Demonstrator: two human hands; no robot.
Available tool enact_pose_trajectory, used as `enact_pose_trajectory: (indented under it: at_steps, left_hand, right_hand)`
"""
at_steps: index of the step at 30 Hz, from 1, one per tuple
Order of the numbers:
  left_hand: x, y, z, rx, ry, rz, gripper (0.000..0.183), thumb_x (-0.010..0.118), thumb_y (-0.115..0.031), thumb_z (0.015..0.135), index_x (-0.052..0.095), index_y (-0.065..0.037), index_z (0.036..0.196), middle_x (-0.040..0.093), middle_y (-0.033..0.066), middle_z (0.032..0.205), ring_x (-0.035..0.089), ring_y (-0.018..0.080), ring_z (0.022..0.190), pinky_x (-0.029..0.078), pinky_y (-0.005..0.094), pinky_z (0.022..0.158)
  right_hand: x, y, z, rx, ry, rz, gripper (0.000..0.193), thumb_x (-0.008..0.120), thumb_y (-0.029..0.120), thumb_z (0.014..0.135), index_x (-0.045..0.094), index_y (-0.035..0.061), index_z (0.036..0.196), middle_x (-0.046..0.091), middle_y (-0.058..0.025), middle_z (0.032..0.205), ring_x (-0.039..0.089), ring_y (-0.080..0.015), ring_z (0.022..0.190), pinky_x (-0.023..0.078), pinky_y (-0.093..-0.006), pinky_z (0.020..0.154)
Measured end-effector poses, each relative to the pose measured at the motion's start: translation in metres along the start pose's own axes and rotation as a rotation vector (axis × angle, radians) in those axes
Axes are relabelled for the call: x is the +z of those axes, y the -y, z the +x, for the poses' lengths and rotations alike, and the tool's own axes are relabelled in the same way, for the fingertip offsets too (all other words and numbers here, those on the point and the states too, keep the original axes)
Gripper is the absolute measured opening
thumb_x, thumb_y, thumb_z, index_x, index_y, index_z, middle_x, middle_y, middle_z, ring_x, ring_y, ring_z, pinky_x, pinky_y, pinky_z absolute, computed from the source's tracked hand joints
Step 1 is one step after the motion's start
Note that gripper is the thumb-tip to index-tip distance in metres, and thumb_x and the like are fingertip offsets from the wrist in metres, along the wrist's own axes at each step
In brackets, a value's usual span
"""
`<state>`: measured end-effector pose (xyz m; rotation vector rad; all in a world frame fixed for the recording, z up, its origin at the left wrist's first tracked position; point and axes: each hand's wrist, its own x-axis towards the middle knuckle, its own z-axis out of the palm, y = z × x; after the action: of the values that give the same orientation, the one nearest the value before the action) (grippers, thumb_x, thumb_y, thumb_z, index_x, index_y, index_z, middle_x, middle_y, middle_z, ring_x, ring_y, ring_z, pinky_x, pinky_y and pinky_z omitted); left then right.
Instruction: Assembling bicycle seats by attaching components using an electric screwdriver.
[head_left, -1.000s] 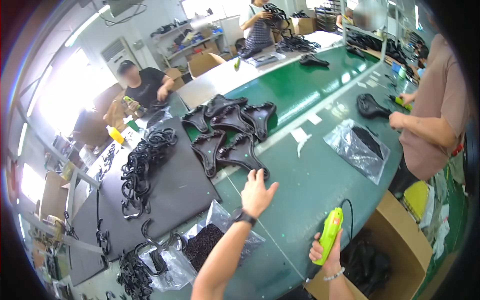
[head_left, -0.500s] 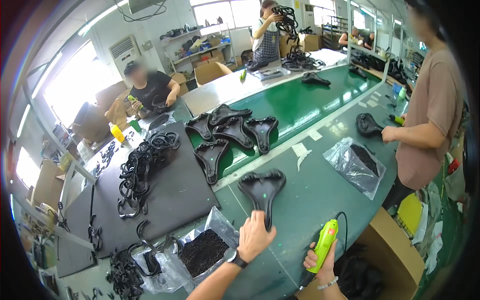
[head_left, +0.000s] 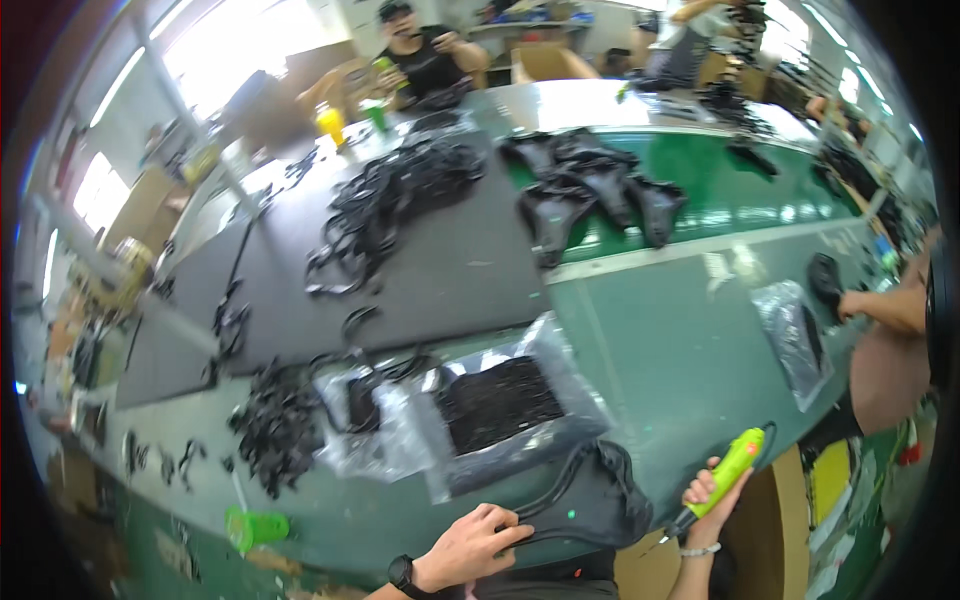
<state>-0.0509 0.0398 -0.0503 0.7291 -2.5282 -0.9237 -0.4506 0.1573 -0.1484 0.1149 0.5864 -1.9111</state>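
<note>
A black bicycle saddle (head_left: 600,490) lies close to me over the bench's near edge, its wide end toward the right. My left hand (head_left: 470,545) grips its narrow nose, with the fingers closed over it. My right hand (head_left: 712,498) is wrapped around a lime-green electric screwdriver (head_left: 738,462), whose bit points down and left beside the saddle's wide end. Just beyond the saddle, a clear plastic bag (head_left: 585,400) lies open around many small black screws (head_left: 500,400).
Black trim strips (head_left: 400,190) are heaped on a dark mat (head_left: 460,285). Several saddles (head_left: 605,185) rest on the green belt (head_left: 720,165). A green cup (head_left: 255,528) stands near left. A cardboard box (head_left: 765,530) sits below right. Co-workers work at the far side and right.
My left hand has brought the saddle toward me and swung its wide end to the right. The screwdriver stays in my right hand. The view has shifted left and down.
</note>
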Motion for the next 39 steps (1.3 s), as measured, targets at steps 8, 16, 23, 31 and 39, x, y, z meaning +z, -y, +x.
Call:
enact_pose_trajectory:
  at_steps: [8, 16, 23, 31, 39]
  left_hand:
    - [0.013, 0.007, -0.073, -0.210, -0.325, -0.052, 0.023, 0.074, -0.014, 0.074, 0.066, -0.008, 0.095, 0.064, 0.0056, 0.102, 0.055, 0.0303, 0.116, 0.045, 0.0399, 0.098]
    - [-0.092, 0.124, -0.027, -0.456, -0.804, 0.507, 0.020, 0.066, -0.011, 0.081, 0.063, -0.003, 0.099, 0.065, 0.0131, 0.097, 0.059, 0.0327, 0.094, 0.049, 0.0412, 0.081]
    - [-0.103, 0.190, 0.050, -0.513, -0.393, 0.695, 0.036, 0.073, -0.025, 0.077, 0.060, -0.003, 0.103, 0.066, 0.0138, 0.096, 0.060, 0.0323, 0.095, 0.051, 0.0410, 0.081]
    - [-0.124, 0.152, 0.068, -0.525, -0.655, -0.037, 0.066, 0.066, -0.007, 0.081, 0.040, -0.008, 0.142, 0.066, 0.0144, 0.098, 0.065, 0.0237, 0.081, 0.053, 0.0369, 0.072]
    - [-0.044, -0.025, 0.016, -0.099, -0.418, -0.190, 0.023, 0.074, 0.005, 0.066, 0.068, -0.011, 0.082, 0.067, 0.0073, 0.098, 0.064, 0.0235, 0.087, 0.051, 0.0332, 0.077]
  right_hand:
    - [0.001, -0.027, 0.022, 0.106, 0.197, -0.154, 0.071, 0.038, 0.068, 0.094, 0.053, 0.0034, 0.119, 0.043, -0.0035, 0.068, 0.039, -0.0141, 0.050, 0.040, -0.0314, 0.050]
    - [-0.001, -0.028, 0.021, 0.117, 0.213, -0.095, 0.069, 0.040, 0.066, 0.094, 0.053, 0.0027, 0.118, 0.043, -0.0037, 0.068, 0.041, -0.0145, 0.050, 0.040, -0.0315, 0.050]
    - [0.008, -0.034, 0.016, 0.129, 0.208, -0.083, 0.071, 0.040, 0.069, 0.092, 0.055, 0.0037, 0.115, 0.045, -0.0032, 0.064, 0.041, -0.0136, 0.048, 0.040, -0.0310, 0.048]
    - [0.000, -0.029, 0.014, 0.116, 0.120, -0.114, 0.077, 0.035, 0.080, 0.086, 0.055, 0.0087, 0.109, 0.042, -0.0014, 0.059, 0.037, -0.0144, 0.043, 0.033, -0.0305, 0.044]
    - [0.020, -0.036, 0.023, 0.139, 0.188, -0.126, 0.076, 0.035, 0.076, 0.089, 0.053, 0.0057, 0.113, 0.043, -0.0005, 0.063, 0.041, -0.0127, 0.047, 0.038, -0.0294, 0.049]
